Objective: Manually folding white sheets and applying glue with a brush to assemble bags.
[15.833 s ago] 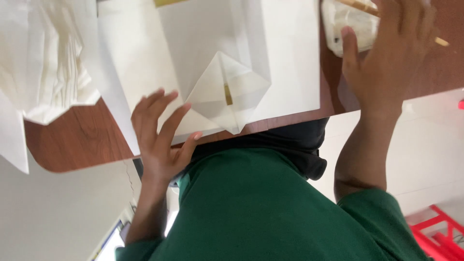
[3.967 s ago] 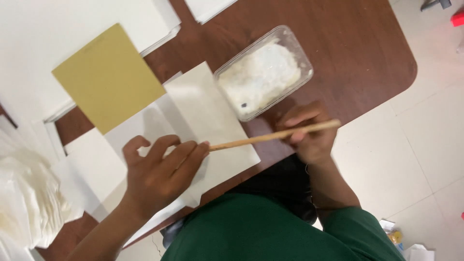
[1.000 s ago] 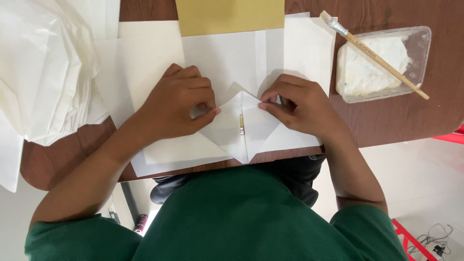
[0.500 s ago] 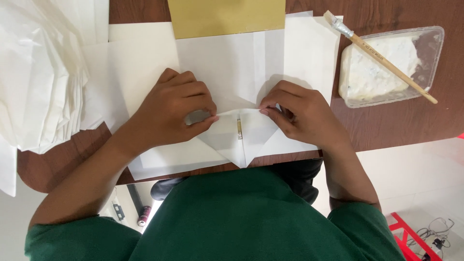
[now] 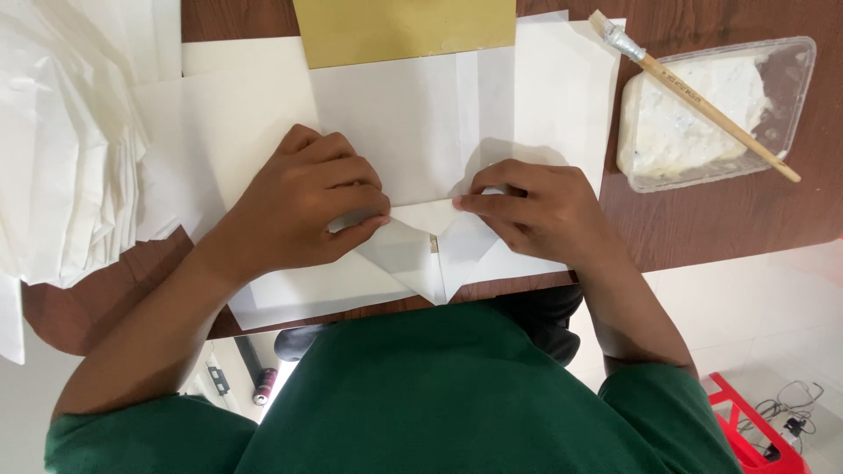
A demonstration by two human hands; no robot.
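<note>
While you lean over the brown table (image 5: 729,219), the biggest thing on it is the loose stack of white sheets (image 5: 70,149) at about 9 o'clock from your hands, spilling past the table edge. At 12 o'clock lies a mustard-yellow card (image 5: 404,31), its lower edge resting on the flat white paper (image 5: 395,123) spread under your work. At 2 o'clock sits a clear plastic tub of white paste (image 5: 702,123), with a wooden-handled brush (image 5: 694,88) laid across its rim, bristles towards the paper.

Your left hand (image 5: 303,206) is curled, fingertips pressing down on the left flap of the folded white piece (image 5: 421,250). Your right hand (image 5: 544,211) is likewise bent, its fingertips pinning the right flap; neither hand is lifting anything. The folded piece lies between your hands at the near edge of the table, its point aimed at 6 o'clock towards your green shirt (image 5: 457,395).

Judging by how it lies, the two side flaps are already turned in to meet along a centre seam, forming a pointed shape. The brush lies untouched, so any pasting seems not to be under way now, and the crease along the top looks not yet flattened fully.
</note>
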